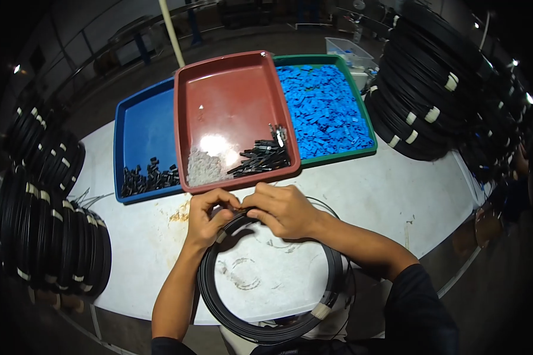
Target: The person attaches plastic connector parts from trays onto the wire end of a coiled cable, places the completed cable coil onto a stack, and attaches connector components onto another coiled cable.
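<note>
A coil of thin black cable [206,287] lies in front of me at the table's near edge, bound with pale tape [321,311]. At the coil's far side my left hand [207,218] is closed, its thumb and index finger curled into a pinch. My right hand [284,210] meets it from the right, also closed, with its fingertips close to the left ones. Something small and dark shows between the fingertips, too covered to name. Just beyond the hands is a red tray [231,106] holding small whitish pieces [202,167] and black slender parts [265,157].
Left of the red tray is a blue tray [145,121] with black pieces [151,178]. A green tray [337,155] full of blue pieces [323,109] is on the right. Stacked black cable coils [420,89] rise at right, more coils [53,242] at left, on the white table [397,195].
</note>
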The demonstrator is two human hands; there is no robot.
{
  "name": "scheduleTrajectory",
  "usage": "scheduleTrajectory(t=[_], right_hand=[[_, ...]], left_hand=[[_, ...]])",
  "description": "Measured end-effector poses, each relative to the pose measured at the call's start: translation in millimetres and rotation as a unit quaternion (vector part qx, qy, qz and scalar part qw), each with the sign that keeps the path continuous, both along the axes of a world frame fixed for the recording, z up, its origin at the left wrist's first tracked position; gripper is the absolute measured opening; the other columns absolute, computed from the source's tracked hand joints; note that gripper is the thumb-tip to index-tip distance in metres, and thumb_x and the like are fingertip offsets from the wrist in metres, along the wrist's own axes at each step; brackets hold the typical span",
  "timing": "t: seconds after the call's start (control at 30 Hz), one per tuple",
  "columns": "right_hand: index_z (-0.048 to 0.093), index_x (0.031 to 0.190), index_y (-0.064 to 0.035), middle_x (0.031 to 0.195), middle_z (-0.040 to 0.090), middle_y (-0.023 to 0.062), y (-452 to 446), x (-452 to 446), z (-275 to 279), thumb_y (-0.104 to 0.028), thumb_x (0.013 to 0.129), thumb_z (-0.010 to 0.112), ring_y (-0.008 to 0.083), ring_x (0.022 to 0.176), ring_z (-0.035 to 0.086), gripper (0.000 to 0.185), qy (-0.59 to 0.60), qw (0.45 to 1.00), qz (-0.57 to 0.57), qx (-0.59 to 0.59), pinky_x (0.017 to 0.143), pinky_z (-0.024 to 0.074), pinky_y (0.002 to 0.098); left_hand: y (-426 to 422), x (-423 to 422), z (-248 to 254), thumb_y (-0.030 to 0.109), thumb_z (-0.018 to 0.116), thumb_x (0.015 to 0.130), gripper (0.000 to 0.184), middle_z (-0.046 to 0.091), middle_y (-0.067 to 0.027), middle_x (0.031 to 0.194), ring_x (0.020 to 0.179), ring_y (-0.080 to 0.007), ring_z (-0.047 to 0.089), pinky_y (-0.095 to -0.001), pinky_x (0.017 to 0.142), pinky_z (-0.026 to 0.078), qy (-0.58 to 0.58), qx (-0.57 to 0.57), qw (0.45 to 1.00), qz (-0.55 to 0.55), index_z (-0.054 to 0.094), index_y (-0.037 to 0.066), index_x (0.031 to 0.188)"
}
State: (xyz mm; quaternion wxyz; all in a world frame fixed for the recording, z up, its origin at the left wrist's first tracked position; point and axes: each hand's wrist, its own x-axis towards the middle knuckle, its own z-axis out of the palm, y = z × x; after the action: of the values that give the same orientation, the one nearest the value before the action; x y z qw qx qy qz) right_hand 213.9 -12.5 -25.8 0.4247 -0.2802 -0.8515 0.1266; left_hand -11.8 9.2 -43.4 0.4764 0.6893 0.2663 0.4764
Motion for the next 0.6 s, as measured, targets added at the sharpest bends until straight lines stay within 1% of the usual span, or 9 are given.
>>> scheduleTrajectory(t=[0.07,0.13,0.2,0.33,0.37,0.4,0.5,0.53,0.6], right_hand=[[0.064,0.106,-0.0087,0.088,0.059,0.0088,-1,1,0,-0.014,0.09,0.068,0.0308,0.075,0.066,0.018,-0.036,0.999,0.017,-0.008,0.062,0.0521,0.0418],[0.062,0.106,-0.0084,0.089,0.06,0.0089,-1,1,0,-0.015,0.091,0.067,0.0309,0.076,0.066,0.017,-0.069,0.997,0.024,-0.007,0.063,0.0523,0.0424],[0.06,0.105,-0.0082,0.09,0.061,0.0091,-2,-1,-5,-0.016,0.091,0.065,0.0311,0.078,0.067,0.017,-0.097,0.995,0.027,-0.014,0.063,0.0524,0.043],[0.061,0.107,-0.0103,0.092,0.061,0.0057,3,-4,-14,-0.021,0.091,0.067,0.0278,0.078,0.068,0.02,-0.13,0.991,0.035,0.014,0.061,0.0516,0.0426],[0.061,0.106,-0.0101,0.092,0.062,0.006,3,-4,-15,-0.021,0.091,0.066,0.0282,0.079,0.068,0.019,-0.128,0.991,0.04,0.013,0.061,0.0517,0.043],[0.06,0.104,-0.0099,0.092,0.062,0.0063,3,-4,-13,-0.021,0.091,0.066,0.0285,0.08,0.068,0.018,-0.125,0.991,0.041,0.012,0.061,0.0518,0.0435],[0.061,0.099,-0.0096,0.085,0.066,0.0092,0,-4,-10,-0.02,0.09,0.065,0.0316,0.08,0.069,0.014,-0.127,0.991,0.039,-0.008,0.062,0.0511,0.0475],[0.061,0.097,-0.0094,0.083,0.066,0.01,0,-4,-10,-0.019,0.09,0.065,0.0325,0.079,0.069,0.013,-0.129,0.991,0.043,-0.007,0.062,0.0508,0.0481],[0.061,0.094,-0.0087,0.082,0.068,0.0115,-1,0,4,-0.018,0.09,0.063,0.0337,0.076,0.069,0.011,-0.187,0.978,0.05,-0.083,0.061,0.0502,0.0485]], left_hand=[[2,-2,-6,0.062,0.065,0.092,0.064,0.07,-0.0051,0.081,0.074,-0.0115,0.062,-0.0242,0.069,0.045,0.016,0.029,0.999,0.035,0.069,-0.002,0.088],[-2,3,0,0.06,0.047,0.103,0.069,0.07,-0.0074,0.081,0.074,-0.0116,0.06,-0.0248,0.068,0.044,0.028,0.059,0.992,0.109,0.069,-0.003,0.088],[-2,3,-2,0.055,0.041,0.108,0.066,0.069,-0.0094,0.083,0.075,-0.0123,0.061,-0.0256,0.068,0.045,-0.036,0.037,0.991,0.122,0.067,-0.003,0.091],[1,-1,-1,0.047,0.035,0.111,0.057,0.07,-0.0118,0.089,0.077,-0.015,0.066,-0.0275,0.068,0.047,-0.02,0.032,0.984,0.174,0.064,-0.001,0.1],[5,-2,0,0.043,0.039,0.111,0.052,0.07,-0.0114,0.09,0.078,-0.0143,0.066,-0.0266,0.067,0.046,0.011,0.06,0.985,0.164,0.064,-0.001,0.1],[7,3,8,0.041,0.05,0.108,0.048,0.07,-0.0108,0.091,0.08,-0.0146,0.064,-0.0276,0.072,0.048,0.021,0.066,0.987,0.147,0.067,-0.003,0.1],[19,31,41,0.035,0.061,0.102,0.039,0.072,-0.0115,0.089,0.084,-0.017,0.067,-0.0316,0.078,0.052,0.158,0.113,0.976,0.1,0.07,-0.003,0.101],[28,43,57,0.029,0.064,0.098,0.032,0.073,-0.0135,0.094,0.086,-0.021,0.069,-0.0337,0.08,0.053,0.234,0.177,0.953,0.067,0.07,-0.002,0.104],[40,79,83,0.026,0.067,0.094,0.028,0.073,-0.015,0.099,0.091,-0.0289,0.069,-0.0371,0.082,0.052,0.305,0.252,0.918,-0.003,0.069,0.0,0.105]])
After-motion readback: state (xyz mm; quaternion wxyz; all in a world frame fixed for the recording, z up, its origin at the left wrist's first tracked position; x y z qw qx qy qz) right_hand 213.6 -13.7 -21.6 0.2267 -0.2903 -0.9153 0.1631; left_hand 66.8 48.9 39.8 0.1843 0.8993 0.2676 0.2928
